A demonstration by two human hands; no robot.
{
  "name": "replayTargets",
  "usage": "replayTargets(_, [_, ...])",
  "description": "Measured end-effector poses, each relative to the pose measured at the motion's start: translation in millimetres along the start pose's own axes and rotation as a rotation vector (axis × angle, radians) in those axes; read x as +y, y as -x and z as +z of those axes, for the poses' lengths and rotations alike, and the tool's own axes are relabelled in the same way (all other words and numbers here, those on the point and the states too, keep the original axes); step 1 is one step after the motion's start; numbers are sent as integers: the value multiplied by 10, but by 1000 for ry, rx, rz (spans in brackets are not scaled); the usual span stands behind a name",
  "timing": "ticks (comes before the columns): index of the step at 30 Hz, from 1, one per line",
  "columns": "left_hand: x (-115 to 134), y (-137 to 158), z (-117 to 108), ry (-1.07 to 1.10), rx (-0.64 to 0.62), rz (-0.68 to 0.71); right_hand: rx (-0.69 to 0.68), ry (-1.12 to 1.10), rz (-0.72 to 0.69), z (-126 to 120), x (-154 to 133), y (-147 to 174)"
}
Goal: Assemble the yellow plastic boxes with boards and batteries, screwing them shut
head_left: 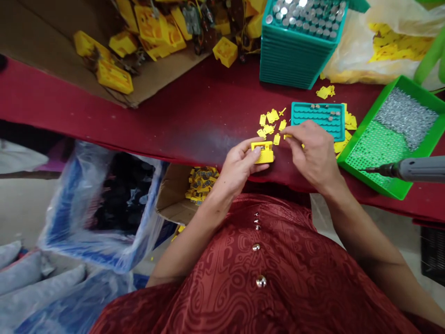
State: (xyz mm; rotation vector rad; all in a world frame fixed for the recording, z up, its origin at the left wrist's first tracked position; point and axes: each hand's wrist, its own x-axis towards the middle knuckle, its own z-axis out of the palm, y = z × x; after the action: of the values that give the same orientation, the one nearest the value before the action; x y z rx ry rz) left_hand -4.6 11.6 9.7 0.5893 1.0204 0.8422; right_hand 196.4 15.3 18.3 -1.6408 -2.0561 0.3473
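My left hand point(239, 160) is closed on a small yellow plastic housing point(264, 154), with the thumb pressed on its face. An opening shows near the top of the housing. To its right, my right hand point(313, 150) pinches a small yellow plastic piece point(288, 136) between thumb and fingertips, apart from the housing. Several flat yellow plastic pieces point(267, 129) lie loose on the table between and beyond my hands. Just behind my right hand sits a teal tray point(318, 124) with ridged rows and a few small round metal discs in it.
A green basket point(370, 160) of small screws stands at right, with a grey electric screwdriver point(422, 169) over it. Stacked teal trays point(292, 58) hold silvery discs. A cardboard box point(156, 83) of yellow parts stands back left. Below the table edge are a carton point(175, 192) and a lined blue crate point(100, 253).
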Motion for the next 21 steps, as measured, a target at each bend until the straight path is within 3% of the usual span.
replayTargets(4, [-39, -30, 54, -12, -28, 26, 121, -293, 122, -146, -117, 61])
replayTargets(8, [-76, -80, 122, -90, -87, 61, 72, -616, 291, -124, -182, 101])
replayTargets(13, [-142, -147, 218, -197, -138, 86, 103, -603, 378, -14, -139, 138])
replayTargets(21, [-225, -152, 271, -393, -108, 199, 54, -779, 482, 25, 29, 152])
